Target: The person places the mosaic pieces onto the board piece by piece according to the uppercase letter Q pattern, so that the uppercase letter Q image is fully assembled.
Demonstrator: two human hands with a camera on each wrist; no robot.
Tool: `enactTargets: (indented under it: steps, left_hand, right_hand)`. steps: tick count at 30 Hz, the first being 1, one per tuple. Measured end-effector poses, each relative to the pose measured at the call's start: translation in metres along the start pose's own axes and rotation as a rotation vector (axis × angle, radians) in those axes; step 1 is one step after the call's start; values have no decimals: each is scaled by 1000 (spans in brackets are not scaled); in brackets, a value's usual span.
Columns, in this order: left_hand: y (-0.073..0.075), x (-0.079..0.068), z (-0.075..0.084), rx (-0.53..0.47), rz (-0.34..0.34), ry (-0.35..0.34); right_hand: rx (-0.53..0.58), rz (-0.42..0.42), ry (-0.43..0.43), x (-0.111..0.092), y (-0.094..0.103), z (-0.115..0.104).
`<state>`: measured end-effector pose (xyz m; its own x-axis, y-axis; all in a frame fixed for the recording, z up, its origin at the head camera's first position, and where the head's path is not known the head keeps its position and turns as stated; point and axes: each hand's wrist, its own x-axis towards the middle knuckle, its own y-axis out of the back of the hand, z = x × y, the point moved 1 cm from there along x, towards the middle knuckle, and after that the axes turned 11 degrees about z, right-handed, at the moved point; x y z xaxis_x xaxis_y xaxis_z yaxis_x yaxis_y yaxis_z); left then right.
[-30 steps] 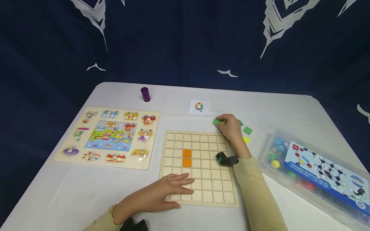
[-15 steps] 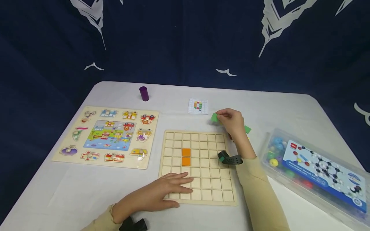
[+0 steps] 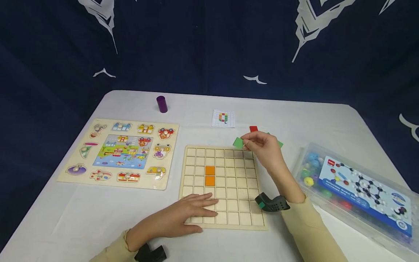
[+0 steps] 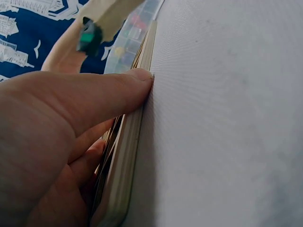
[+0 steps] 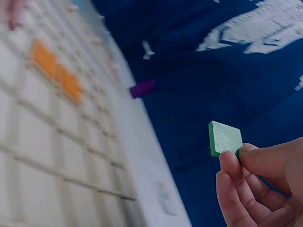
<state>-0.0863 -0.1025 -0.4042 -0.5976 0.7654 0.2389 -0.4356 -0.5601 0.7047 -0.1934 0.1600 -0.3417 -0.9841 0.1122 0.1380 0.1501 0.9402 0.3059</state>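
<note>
A wooden grid board [image 3: 230, 203] lies at the middle front of the table, with two orange square tiles [image 3: 210, 175] set one behind the other in its cells. My left hand [image 3: 183, 214] rests flat on the board's near left part, fingers spread; in the left wrist view its thumb [image 4: 113, 92] lies along the board's edge. My right hand [image 3: 263, 147] pinches a green square tile [image 5: 226, 138] between thumb and fingertips, above the board's far right edge. A red tile [image 3: 253, 128] and another green tile [image 3: 280, 144] show behind that hand, which partly hides the loose pieces.
A pattern card [image 3: 223, 118] lies beyond the board. To the left is a wooden picture puzzle [image 3: 122, 153], with a purple cylinder [image 3: 162, 104] behind it. A clear box of molecular model pieces [image 3: 360, 193] takes up the right side.
My right hand has picked a green tile up from the loose pieces and brought it back toward the board. The red tile has come into view. My left hand stays on the board.
</note>
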Motion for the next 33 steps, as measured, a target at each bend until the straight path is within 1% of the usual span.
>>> enactTargets:
  steps: [2,5,9,11,14,18,22,29,33]
  left_hand:
    - [1,0,0,-4,0,3]
    - [1,1,0,-4,-4,10]
    - [1,3,0,1,-9,15]
    - [1,3,0,1,-10,18]
    - [1,3,1,-3,-12,22]
    - [1,3,1,0,-13,17]
    - [1,3,1,3,-12,15]
    - [1,1,0,-22,-15,35]
    - [0,0,0,-17,-10,30]
  right_hand:
    - [-16,-40,11,-7,-4,6]
    - [-55,-90,-4,-17,-11,18]
    - [-96,-123,-16,-26,-17,32]
    - [-119,-121,3,-28,-19,36]
    - [-172,-115,57,-30,-19,40]
    - [-234,-115,107,-33,-19,40]
    - [-274,-117,140,-35,-20,39]
    - [-315,-103,194,-37,-24,39]
    - [-335,-89,239,-39,-25,38]
